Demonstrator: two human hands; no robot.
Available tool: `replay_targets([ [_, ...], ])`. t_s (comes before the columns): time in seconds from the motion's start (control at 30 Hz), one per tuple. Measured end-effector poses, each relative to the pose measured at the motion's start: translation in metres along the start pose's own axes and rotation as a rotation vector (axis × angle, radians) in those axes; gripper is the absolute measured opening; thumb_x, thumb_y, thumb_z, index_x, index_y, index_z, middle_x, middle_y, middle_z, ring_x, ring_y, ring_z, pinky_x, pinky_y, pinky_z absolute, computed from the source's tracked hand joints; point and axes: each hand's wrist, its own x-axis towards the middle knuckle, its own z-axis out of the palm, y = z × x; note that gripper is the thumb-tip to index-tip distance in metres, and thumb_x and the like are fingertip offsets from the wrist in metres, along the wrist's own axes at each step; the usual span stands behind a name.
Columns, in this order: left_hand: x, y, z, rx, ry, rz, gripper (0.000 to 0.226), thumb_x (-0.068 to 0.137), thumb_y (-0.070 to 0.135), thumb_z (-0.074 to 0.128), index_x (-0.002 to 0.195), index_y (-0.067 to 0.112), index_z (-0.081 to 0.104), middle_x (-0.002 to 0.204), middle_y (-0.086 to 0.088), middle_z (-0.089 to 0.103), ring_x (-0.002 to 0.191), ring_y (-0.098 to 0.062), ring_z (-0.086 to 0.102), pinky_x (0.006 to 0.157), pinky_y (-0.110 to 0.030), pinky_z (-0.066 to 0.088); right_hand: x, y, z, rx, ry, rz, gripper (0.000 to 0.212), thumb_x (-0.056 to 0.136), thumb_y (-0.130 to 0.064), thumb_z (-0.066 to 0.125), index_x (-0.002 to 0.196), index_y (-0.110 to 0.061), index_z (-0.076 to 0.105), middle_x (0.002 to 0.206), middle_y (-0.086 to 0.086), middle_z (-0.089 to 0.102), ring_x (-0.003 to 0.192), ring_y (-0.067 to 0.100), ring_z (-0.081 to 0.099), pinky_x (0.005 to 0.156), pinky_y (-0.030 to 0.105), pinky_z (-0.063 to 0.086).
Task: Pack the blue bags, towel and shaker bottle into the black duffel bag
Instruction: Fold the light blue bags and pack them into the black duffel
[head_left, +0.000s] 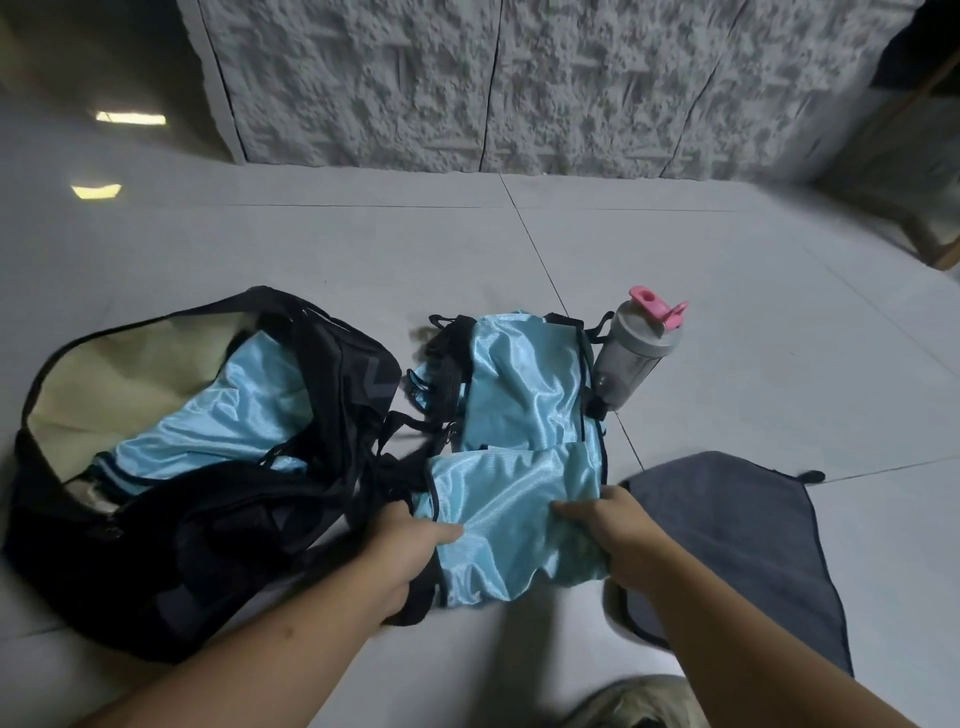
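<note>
Writing could not be read on anything. Three blue bags showed: one inside the open black duffel bag, one on the floor, and the nearest gripped at its edges by the left hand and right hand. One shaker bottle stood behind; one grey towel lay just right.

You are looking down at a pale tiled floor with thin dark grout lines, glossy enough to mirror two ceiling lights at far left. Beyond it stands a rough-textured grey wall split by dark vertical seams.
</note>
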Motion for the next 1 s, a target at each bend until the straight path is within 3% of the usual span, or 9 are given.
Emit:
replay_targets([
  [0.13,-0.008,0.007,0.001,-0.123,-0.108,-0.011,0.070,0.052,0.020,0.094,0.116,0.011,0.066,0.110,-0.015,0.077,0.094,-0.035,0.077,0.087,-0.055,0.061,-0.008,-0.019,-0.009,-0.005,0.015,-0.040,0.014,0.088,0.001,0.075,0.099,0.007,0.071,0.092,0.028,0.077,0.087,0.048,0.075,0.075,0.071,0.058],
  [0.27,-0.029,0.027,0.000,-0.250,-0.213,-0.009,0.034,0.085,0.000,0.076,0.118,0.005,0.067,0.105,-0.022,0.077,0.093,-0.042,0.076,0.084,-0.058,0.060,-0.018,-0.043,-0.015,-0.004,0.013,-0.120,0.013,0.090,0.003,0.071,0.101,0.009,0.070,0.087,0.026,0.077,0.071,0.037,0.075,0.071,0.051,0.064],
  [0.37,-0.043,0.040,-0.005,-0.321,-0.248,0.022,0.038,0.087,0.000,0.074,0.123,0.004,0.064,0.108,-0.024,0.076,0.096,-0.044,0.075,0.090,-0.064,0.057,-0.029,-0.067,-0.015,0.015,0.000,-0.169,0.010,0.091,0.004,0.070,0.099,0.009,0.069,0.084,0.026,0.075,0.069,0.036,0.073,0.064,0.044,0.064],
  [0.53,-0.073,0.082,-0.031,-0.378,-0.245,0.121,0.029,0.089,-0.002,0.072,0.117,0.003,0.069,0.106,-0.022,0.077,0.095,-0.040,0.076,0.089,-0.056,0.060,-0.046,-0.117,0.008,-0.022,-0.041,-0.262,0.008,0.094,0.004,0.066,0.101,0.009,0.065,0.073,0.018,0.070,0.063,0.032,0.069,0.064,0.045,0.062],
  [0.67,-0.079,0.121,-0.073,-0.391,-0.162,0.235,0.046,0.080,0.006,0.083,0.122,0.005,0.066,0.111,-0.019,0.077,0.100,-0.039,0.075,0.095,-0.058,0.056,-0.061,-0.169,0.044,-0.072,-0.109,-0.360,0.008,0.096,0.000,0.067,0.102,0.005,0.066,0.079,0.016,0.070,0.073,0.035,0.070,0.080,0.061,0.061],
  [0.73,-0.079,0.136,-0.096,-0.396,-0.108,0.262,0.058,0.072,0.016,0.089,0.124,0.009,0.064,0.117,-0.016,0.075,0.104,-0.037,0.074,0.097,-0.056,0.055,-0.065,-0.194,0.067,-0.091,-0.116,-0.421,0.009,0.096,-0.001,0.067,0.104,0.004,0.067,0.084,0.017,0.071,0.078,0.037,0.070,0.078,0.063,0.061],
  [0.8,-0.081,0.143,-0.121,-0.407,-0.057,0.285,0.052,0.075,0.017,0.088,0.122,0.012,0.065,0.117,-0.013,0.075,0.106,-0.034,0.073,0.098,-0.052,0.054,-0.069,-0.213,0.095,-0.117,-0.134,-0.471,0.014,0.095,-0.001,0.069,0.107,0.006,0.068,0.089,0.021,0.072,0.080,0.037,0.070,0.080,0.064,0.060],
  [0.9,-0.083,0.148,-0.162,-0.433,0.002,0.291,0.037,0.082,0.012,0.082,0.118,0.010,0.070,0.112,-0.014,0.078,0.099,-0.035,0.076,0.097,-0.053,0.055,-0.070,-0.234,0.142,-0.227,-0.134,-0.534,0.014,0.093,-0.005,0.071,0.106,0.001,0.070,0.093,0.018,0.075,0.085,0.034,0.073,0.089,0.055,0.061],
  [1.0,-0.083,0.137,-0.193,-0.465,0.087,0.237,0.028,0.086,0.010,0.078,0.114,0.008,0.073,0.105,-0.017,0.079,0.095,-0.037,0.077,0.094,-0.055,0.057,-0.072,-0.243,0.187,-0.345,-0.156,-0.591,0.006,0.095,-0.011,0.071,0.099,-0.006,0.070,0.099,0.017,0.076,0.094,0.033,0.074,0.088,0.047,0.061],
])
